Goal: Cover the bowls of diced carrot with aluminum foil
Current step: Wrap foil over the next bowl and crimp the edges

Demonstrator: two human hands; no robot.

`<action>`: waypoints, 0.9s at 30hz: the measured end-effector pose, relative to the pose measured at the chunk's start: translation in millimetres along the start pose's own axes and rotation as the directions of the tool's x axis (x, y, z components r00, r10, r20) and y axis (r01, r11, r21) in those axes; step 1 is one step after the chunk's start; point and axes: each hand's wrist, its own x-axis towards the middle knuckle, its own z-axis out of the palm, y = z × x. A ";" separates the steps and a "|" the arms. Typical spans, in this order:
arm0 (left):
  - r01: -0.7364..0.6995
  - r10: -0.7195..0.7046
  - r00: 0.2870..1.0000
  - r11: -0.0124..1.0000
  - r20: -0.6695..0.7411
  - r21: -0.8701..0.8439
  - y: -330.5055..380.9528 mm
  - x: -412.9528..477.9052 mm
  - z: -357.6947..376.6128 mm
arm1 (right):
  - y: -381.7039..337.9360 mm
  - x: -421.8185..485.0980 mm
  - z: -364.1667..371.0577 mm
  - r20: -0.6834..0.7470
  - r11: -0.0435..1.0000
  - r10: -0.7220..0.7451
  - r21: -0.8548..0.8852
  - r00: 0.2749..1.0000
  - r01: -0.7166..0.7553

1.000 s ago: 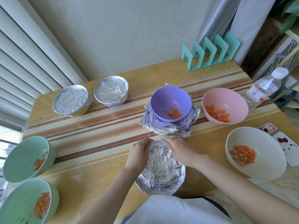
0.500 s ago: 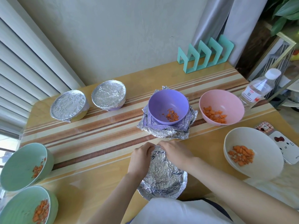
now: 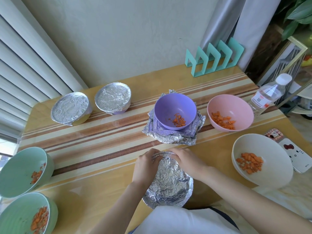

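Foil (image 3: 168, 181) lies crumpled over the bowl at the near middle of the wooden table (image 3: 101, 188), hiding that bowl completely, as a person's left hand (image 3: 145, 166) and right hand (image 3: 187, 161) meet at its far edge, the fingers of both curled down over the rim and gripping the foil. Just beyond the hands, a purple bowl (image 3: 173, 105) holding a little diced carrot (image 3: 179, 122) stands uncovered on a loose pile of foil sheets (image 3: 168, 140). To its right sits a pink bowl (image 3: 229, 105) and, nearer, a cream bowl (image 3: 270, 149), both open with carrot inside. At the near left edge, a far green bowl (image 3: 18, 168) and a near green bowl (image 3: 16, 215) also stand uncovered with carrot. At the far left, a left covered bowl (image 3: 70, 109) and a right covered bowl (image 3: 112, 97) stand side by side under foil. A plastic bottle (image 3: 266, 97), a teal rack (image 3: 237, 53) and a white phone case (image 3: 293, 156) sit along the right and far sides.
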 end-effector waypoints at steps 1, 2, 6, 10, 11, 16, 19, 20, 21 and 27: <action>0.008 -0.008 1.000 1.000 0.000 -0.004 -0.2 -0.3 -0.3 | 0.8 -1.4 -0.3 0.004 1.000 0.002 0.011 1.000 -0.003; 0.015 -0.015 1.000 1.000 -0.002 -0.008 -0.7 -0.7 -0.5 | 1.1 -3.3 -0.9 0.007 1.000 0.009 0.017 1.000 -0.009; 0.007 -0.007 1.000 1.000 -0.006 0.007 -0.7 -0.6 0.0 | 2.1 -6.7 -0.2 -0.013 0.999 0.042 0.029 0.999 -0.042; 0.014 -0.014 1.000 1.000 -0.008 0.003 -1.7 -0.1 -0.2 | 5.2 -5.6 1.1 -0.005 0.995 0.056 0.084 0.998 -0.056; 0.021 -0.021 1.000 1.000 -0.010 -0.005 -3.0 -0.4 -0.2 | 6.2 -6.8 1.1 0.000 0.994 0.063 0.089 0.998 -0.063; 0.055 -0.055 0.999 0.998 -0.001 -0.020 -7.1 0.3 2.6 | 6.7 -9.8 4.0 -0.005 0.990 0.105 0.090 0.994 -0.104; 0.042 -0.042 0.999 0.999 -0.007 -0.017 -10.0 -0.7 2.3 | 6.2 -9.0 3.1 -0.008 0.986 0.109 0.124 0.994 -0.107; 0.045 -0.045 0.999 0.999 -0.010 -0.022 -11.2 -1.6 1.6 | 7.7 -9.9 4.0 0.001 0.982 0.104 0.156 0.995 -0.103; 0.050 -0.051 0.999 0.998 -0.016 -0.025 -12.5 -2.5 0.5 | 9.7 -11.1 6.1 0.013 0.976 0.106 0.190 0.994 -0.106; 0.070 -0.070 0.997 0.998 -0.025 0.000 -13.7 -5.0 -1.3 | 10.5 -15.0 20.7 -0.012 0.939 0.193 0.294 0.981 -0.181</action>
